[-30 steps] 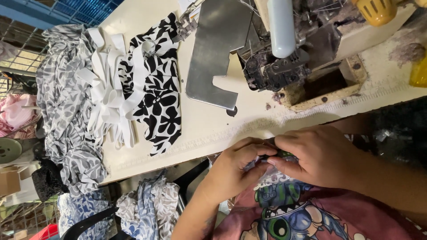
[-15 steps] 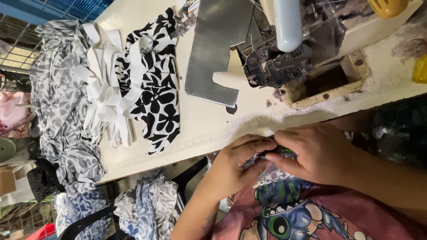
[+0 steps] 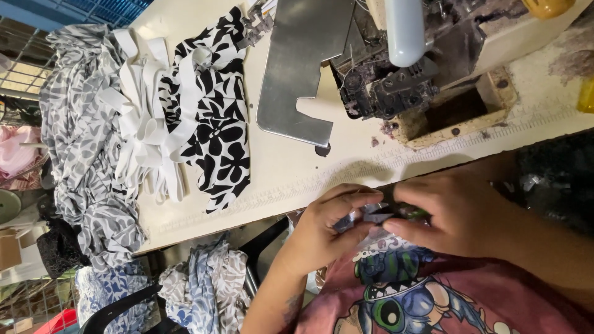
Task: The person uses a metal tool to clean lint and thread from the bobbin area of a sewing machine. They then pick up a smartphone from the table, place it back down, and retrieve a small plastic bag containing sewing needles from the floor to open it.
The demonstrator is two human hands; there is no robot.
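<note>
We're looking at a garment workshop: an industrial sewing machine (image 3: 421, 68) with a steel plate (image 3: 303, 68) is sitting on a worn cream table (image 3: 297, 167). Cut printed fabric (image 3: 213, 105) and white elastic strips (image 3: 145, 124) are piling up across it. More cloth bundles (image 3: 210, 291) are spilling beside wire baskets (image 3: 18, 37) at the edge.

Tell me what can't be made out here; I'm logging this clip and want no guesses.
- Small piece between the left hand and right hand, head view: mostly covered by the fingers; its kind is unclear.
- Sewing machine: upper part cut off by the top edge.
- Yellow object: cut by the right edge.
- Fabric under the table: partly hidden by the table edge.
</note>
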